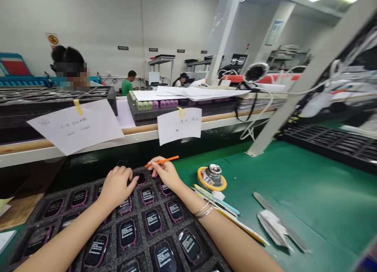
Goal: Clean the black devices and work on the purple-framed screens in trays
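Note:
My right hand (167, 174) pinches a thin orange stick (169, 159) at the far edge of a dark foam tray (138, 209). My left hand (116, 185) rests over the tray's far rows, palm down. Its fingers are bent, with the thumb apart and beside a smartwatch (141, 179) lying in its pocket between both hands. Whether the thumb touches that watch I cannot tell. More purple-rimmed smartwatches, such as a lit one (153, 221) showing white text, fill the other pockets. My forearms cover some of them.
A glass bottle with a metal lid (215, 170) stands in a yellow tape roll (203, 178) on the green mat (309, 201). Nearby lie pens (226, 205), a metal blade (265, 201) and crumpled tissue (272, 227). A shelf (138, 129) with hanging paper notes crosses behind; several people sit beyond.

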Motion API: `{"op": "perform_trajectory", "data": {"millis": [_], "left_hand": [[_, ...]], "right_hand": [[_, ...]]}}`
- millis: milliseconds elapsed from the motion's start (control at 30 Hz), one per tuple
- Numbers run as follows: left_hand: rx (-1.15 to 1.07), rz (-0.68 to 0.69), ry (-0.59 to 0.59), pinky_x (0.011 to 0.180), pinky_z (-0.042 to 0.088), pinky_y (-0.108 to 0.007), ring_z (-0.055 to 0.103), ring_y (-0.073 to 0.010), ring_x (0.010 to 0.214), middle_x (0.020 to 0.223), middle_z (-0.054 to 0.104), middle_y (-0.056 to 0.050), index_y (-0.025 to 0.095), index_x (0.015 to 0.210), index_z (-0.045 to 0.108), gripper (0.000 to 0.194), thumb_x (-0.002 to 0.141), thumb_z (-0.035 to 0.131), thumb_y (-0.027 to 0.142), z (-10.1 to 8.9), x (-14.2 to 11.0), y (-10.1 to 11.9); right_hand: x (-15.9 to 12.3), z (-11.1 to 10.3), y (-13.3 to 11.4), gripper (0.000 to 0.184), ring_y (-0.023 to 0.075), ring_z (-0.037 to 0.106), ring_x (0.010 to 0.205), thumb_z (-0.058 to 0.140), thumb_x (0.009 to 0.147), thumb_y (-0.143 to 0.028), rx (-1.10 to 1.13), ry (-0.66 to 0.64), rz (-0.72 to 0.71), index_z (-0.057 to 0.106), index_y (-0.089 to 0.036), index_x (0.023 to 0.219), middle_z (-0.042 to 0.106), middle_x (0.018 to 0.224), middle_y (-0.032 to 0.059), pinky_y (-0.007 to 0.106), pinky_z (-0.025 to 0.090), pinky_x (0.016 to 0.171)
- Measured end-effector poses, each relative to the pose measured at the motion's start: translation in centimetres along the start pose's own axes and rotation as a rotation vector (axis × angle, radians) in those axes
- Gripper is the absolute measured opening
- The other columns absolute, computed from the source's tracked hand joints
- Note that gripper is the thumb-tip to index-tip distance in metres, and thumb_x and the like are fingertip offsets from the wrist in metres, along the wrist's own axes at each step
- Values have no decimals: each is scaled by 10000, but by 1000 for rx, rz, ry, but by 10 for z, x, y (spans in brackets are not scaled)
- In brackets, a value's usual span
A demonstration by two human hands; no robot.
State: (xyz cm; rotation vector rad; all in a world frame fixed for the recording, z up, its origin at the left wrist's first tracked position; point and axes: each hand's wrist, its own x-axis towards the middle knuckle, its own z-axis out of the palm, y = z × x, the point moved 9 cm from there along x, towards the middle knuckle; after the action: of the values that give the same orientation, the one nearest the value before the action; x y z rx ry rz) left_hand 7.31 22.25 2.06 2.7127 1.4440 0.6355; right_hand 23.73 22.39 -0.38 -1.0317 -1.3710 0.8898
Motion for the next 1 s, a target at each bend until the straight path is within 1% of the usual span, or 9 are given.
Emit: {"op": "perform_trajectory", "data": {"millis": [67, 200, 267, 367, 467, 533, 667, 833, 1000], "left_hand": [[35, 26, -12, 791, 441, -414, 554, -279, 819, 778, 637, -77, 220, 669, 590, 371, 945, 455, 427, -1, 0, -1], [71, 66, -25, 802, 454, -440, 586, -305, 850, 861, 685, -105, 208, 770, 693, 416, 962, 403, 435, 0, 1, -4], [80, 77, -30, 802, 462, -454, 597, -317, 850, 869, 690, -116, 196, 779, 705, 450, 965, 389, 457, 2, 2, -6], [84, 88, -40, 806, 473, -462, 607, -327, 855, 879, 690, -123, 185, 780, 707, 473, 960, 385, 479, 5, 3, -8], [84, 94, -50, 811, 479, -462, 613, -330, 859, 881, 688, -123, 185, 780, 708, 477, 957, 382, 486, 8, 5, -9], [84, 94, -53, 817, 480, -467, 614, -334, 862, 884, 688, -127, 184, 783, 709, 482, 953, 377, 490, 9, 5, -10], [84, 97, -60, 829, 476, -482, 606, -343, 862, 885, 688, -136, 179, 795, 710, 504, 945, 359, 507, 10, 7, -10], [69, 99, -77, 842, 476, -487, 606, -347, 880, 921, 692, -152, 157, 836, 721, 523, 951, 339, 496, 10, 4, -11], [53, 98, -77, 835, 478, -502, 613, -358, 897, 936, 690, -161, 140, 893, 735, 518, 957, 338, 468, 11, 3, -12]], "right_hand": [[-10, -13, -10, 362, 110, 622, 547, 477, 959, -509, -68, 38, -13, 651, -192, 968, 741, 869, 52, 247, 533, 552], [-50, -54, -35, 370, 138, 676, 615, 413, 990, -449, -283, 40, 14, 691, -218, 1071, 766, 929, 44, 270, 564, 607], [-79, -90, -49, 337, 168, 710, 699, 448, 975, -425, -448, 67, 58, 714, -225, 1029, 769, 965, 46, 303, 574, 688], [-130, -161, -66, 251, 279, 715, 942, 544, 912, -392, -767, 206, 181, 728, -228, 957, 771, 1009, 92, 400, 534, 863], [-189, -230, -74, 242, 425, 694, 972, 611, 803, -327, -1069, 395, 390, 719, -160, 940, 739, 1046, 245, 509, 516, 810], [-224, -257, -72, 257, 450, 713, 893, 627, 765, -310, -1193, 447, 515, 724, -141, 932, 740, 990, 272, 509, 524, 742], [-249, -267, -56, 238, 371, 751, 816, 656, 739, -271, -1271, 401, 614, 755, -197, 942, 779, 907, 166, 402, 548, 679], [-212, -246, -39, 329, 286, 752, 931, 562, 801, -141, -1235, 330, 518, 771, -245, 1033, 795, 1011, 89, 334, 561, 773], [-183, -227, -48, 320, 340, 687, 1107, 547, 860, -207, -1173, 360, 367, 746, -194, 1110, 759, 1152, 128, 429, 553, 898]]}}
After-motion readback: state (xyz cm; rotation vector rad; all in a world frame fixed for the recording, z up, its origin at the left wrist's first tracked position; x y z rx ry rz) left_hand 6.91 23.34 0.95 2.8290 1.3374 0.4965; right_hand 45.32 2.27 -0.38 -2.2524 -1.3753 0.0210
